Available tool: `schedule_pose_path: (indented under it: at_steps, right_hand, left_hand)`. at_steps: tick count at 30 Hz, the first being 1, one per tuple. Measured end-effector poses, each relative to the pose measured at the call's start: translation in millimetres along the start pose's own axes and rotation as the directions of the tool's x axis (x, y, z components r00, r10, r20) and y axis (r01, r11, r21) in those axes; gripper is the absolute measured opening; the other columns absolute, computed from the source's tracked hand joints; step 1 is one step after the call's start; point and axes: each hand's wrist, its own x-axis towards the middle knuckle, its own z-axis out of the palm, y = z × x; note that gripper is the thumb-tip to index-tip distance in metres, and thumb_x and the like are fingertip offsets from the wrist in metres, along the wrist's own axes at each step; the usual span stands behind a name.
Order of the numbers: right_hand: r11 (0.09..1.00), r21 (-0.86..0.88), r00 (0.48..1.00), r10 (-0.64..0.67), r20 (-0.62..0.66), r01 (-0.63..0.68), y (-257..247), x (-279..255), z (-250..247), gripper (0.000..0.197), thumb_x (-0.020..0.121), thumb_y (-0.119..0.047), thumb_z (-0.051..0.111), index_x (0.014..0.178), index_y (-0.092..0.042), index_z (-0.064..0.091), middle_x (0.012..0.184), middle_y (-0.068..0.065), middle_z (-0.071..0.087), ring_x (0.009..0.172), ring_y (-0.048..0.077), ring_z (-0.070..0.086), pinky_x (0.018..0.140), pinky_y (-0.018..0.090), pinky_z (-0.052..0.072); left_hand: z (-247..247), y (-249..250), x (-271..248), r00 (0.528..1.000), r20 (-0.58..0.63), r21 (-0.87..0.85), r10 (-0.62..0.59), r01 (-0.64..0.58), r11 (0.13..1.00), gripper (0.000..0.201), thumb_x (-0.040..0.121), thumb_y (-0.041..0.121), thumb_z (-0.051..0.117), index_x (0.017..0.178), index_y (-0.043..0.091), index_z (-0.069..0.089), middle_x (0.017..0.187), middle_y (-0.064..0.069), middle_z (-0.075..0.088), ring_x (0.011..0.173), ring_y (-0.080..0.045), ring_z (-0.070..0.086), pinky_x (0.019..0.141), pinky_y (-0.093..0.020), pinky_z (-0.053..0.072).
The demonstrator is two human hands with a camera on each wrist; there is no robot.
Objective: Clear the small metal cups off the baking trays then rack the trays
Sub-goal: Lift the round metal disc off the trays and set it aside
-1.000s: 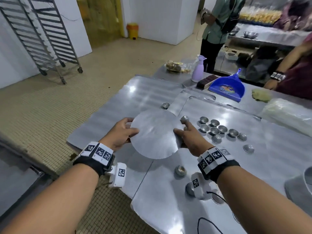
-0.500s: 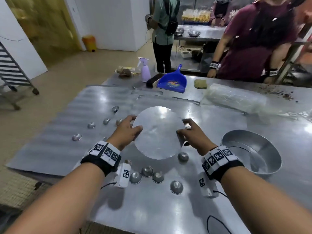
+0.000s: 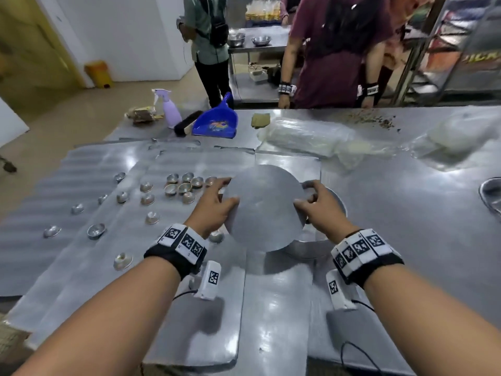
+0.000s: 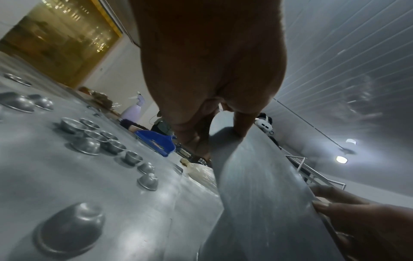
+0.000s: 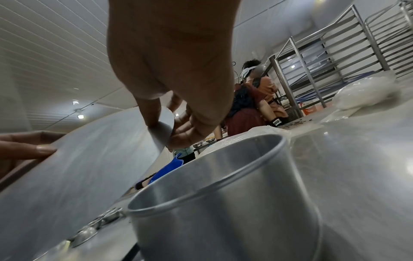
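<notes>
Both hands hold a flat round metal disc (image 3: 265, 210) level above the table. My left hand (image 3: 227, 194) grips its left edge, thumb on top, and my right hand (image 3: 305, 196) pinches its right edge (image 5: 161, 127). Under the disc stands a round metal tin (image 3: 311, 248), seen open-topped in the right wrist view (image 5: 223, 203). Several small metal cups (image 3: 184, 185) lie scattered on the flat baking trays (image 3: 81, 175) to the left, some upside down (image 4: 71, 227). The left wrist view shows the disc (image 4: 257, 185) from below.
At the table's far side are a blue dustpan (image 3: 217, 120), a brush, a lilac spray bottle (image 3: 169, 109), plastic bags (image 3: 306, 137) and crumbs. A metal bowl (image 3: 490, 194) sits at the right edge. Two people stand across the table. Tray racks (image 5: 335, 53) stand behind.
Both hands have carried the disc to the right, from over the trays to above the round tin. The head view has swung right with it.
</notes>
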Motion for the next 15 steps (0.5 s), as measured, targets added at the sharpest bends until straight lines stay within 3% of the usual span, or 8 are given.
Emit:
schedule_pose_path:
  at_steps: [3,6,9,11,13,15]
  right_hand:
    - [1.000,0.000,1.000,-0.002,-0.019,0.002,12,0,-24,0.030,0.079,-0.033,0.072,0.100,-0.046,0.054,0.075,0.005,0.054,0.070,0.025,0.061,0.068,0.054,0.060]
    - [0.999,0.045,0.997,0.008,-0.075,-0.004,19,1,-40,0.029,0.080,-0.032,0.072,0.100,-0.044,0.055,0.076,0.003,0.058,0.073,0.024,0.065,0.069,0.053,0.060]
    - [0.997,0.082,0.988,0.009,-0.152,0.003,24,2,-52,0.027,0.087,-0.024,0.071,0.105,-0.037,0.055,0.077,-0.004,0.056,0.067,0.015,0.061,0.073,0.046,0.060]
    - [0.997,0.075,0.981,0.008,-0.196,0.007,28,5,-60,0.028,0.088,-0.024,0.070,0.101,-0.042,0.053,0.082,-0.002,0.059,0.069,0.015,0.064,0.073,0.042,0.059]
    - [0.998,0.061,0.974,0.023,-0.224,-0.010,34,6,-65,0.028,0.088,-0.026,0.070,0.098,-0.045,0.052,0.082,-0.002,0.059,0.071,0.016,0.064,0.072,0.039,0.058]
    - [0.998,0.041,0.971,0.060,-0.232,-0.052,42,5,-68,0.025,0.090,-0.027,0.070,0.104,-0.040,0.053,0.080,-0.003,0.057,0.071,0.015,0.063,0.068,0.035,0.054]
  left_hand:
    - [21,11,5,0.999,-0.001,0.033,0.041,-0.041,0.999,0.038,0.095,0.009,0.065,0.128,0.024,0.054,0.110,0.018,0.061,0.088,0.000,0.068,0.083,-0.027,0.056]
    - [39,19,13,0.995,0.022,0.063,0.096,-0.098,0.993,0.041,0.094,0.018,0.066,0.133,0.024,0.055,0.113,0.004,0.068,0.100,-0.020,0.069,0.087,-0.038,0.058]
    - [56,25,27,0.988,0.033,0.053,0.149,-0.150,0.987,0.041,0.096,0.018,0.064,0.136,0.021,0.054,0.116,-0.002,0.069,0.097,-0.016,0.067,0.088,-0.035,0.057]
    - [67,27,37,0.984,0.055,0.050,0.171,-0.174,0.983,0.042,0.097,0.017,0.064,0.137,0.020,0.054,0.119,0.000,0.067,0.095,-0.010,0.065,0.088,-0.031,0.056]
    - [77,25,47,0.979,0.092,0.057,0.181,-0.187,0.981,0.042,0.097,0.018,0.064,0.137,0.023,0.053,0.113,-0.001,0.067,0.089,-0.008,0.063,0.086,-0.031,0.055]
    - [85,16,55,0.977,0.127,0.078,0.171,-0.182,0.980,0.042,0.097,0.020,0.063,0.137,0.027,0.053,0.100,-0.001,0.067,0.079,-0.002,0.060,0.081,-0.030,0.054]
